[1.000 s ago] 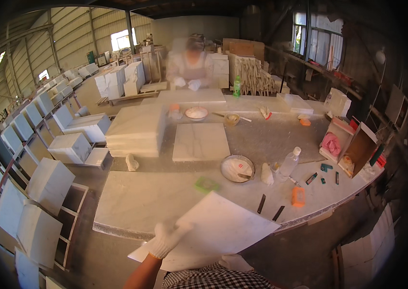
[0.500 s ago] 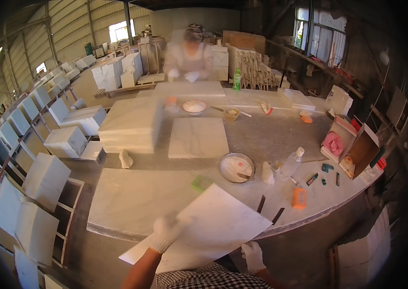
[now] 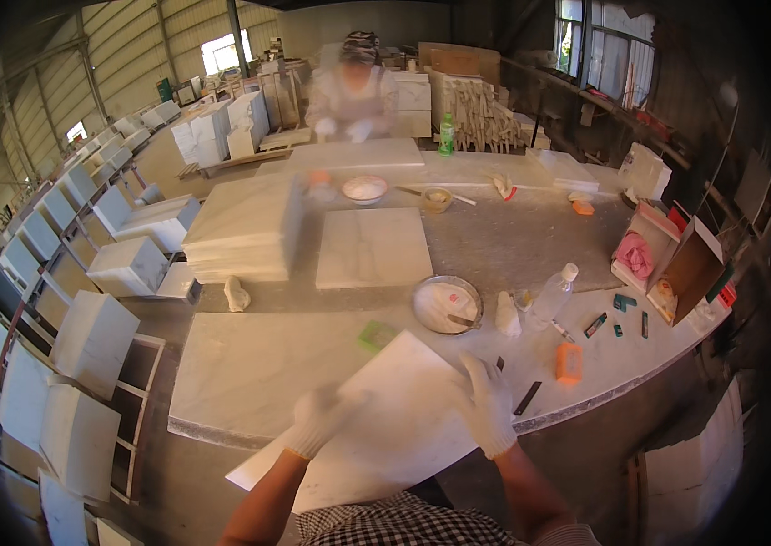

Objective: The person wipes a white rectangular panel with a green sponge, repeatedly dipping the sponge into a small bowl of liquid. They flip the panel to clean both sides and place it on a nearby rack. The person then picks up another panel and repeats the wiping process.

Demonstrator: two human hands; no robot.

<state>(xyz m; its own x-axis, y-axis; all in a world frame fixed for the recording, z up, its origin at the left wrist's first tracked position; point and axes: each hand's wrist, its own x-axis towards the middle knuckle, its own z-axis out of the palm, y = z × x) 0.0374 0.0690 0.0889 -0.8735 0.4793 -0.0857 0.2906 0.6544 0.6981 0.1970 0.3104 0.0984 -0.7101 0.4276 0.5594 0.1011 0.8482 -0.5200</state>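
Note:
A white marble slab (image 3: 394, 419) lies slanted across the near edge of the worktable, its near end by my checked apron. My left hand (image 3: 320, 420), in a white knit glove, rests on the slab's left side; its fingers look stretched out but blurred. My right hand (image 3: 485, 405), gloved the same way, is at the slab's right edge with fingers extended and apart. Just beyond the slab's far corner sits a green block (image 3: 375, 336). A dark flat strip (image 3: 527, 398) lies right of my right hand, near an orange block (image 3: 569, 363).
A metal bowl (image 3: 448, 304) of white material, a clear bottle (image 3: 553, 296) and an open carton (image 3: 684, 268) stand on the worktable (image 3: 249, 364). Stacked slabs (image 3: 241, 227) rise at the left. Across the table, a co-worker (image 3: 355, 91) stands with gloved hands over a slab.
My right hand has risen from below the slab's right corner to its upper right edge. My left hand stays on the slab's left side. The view has shifted slightly.

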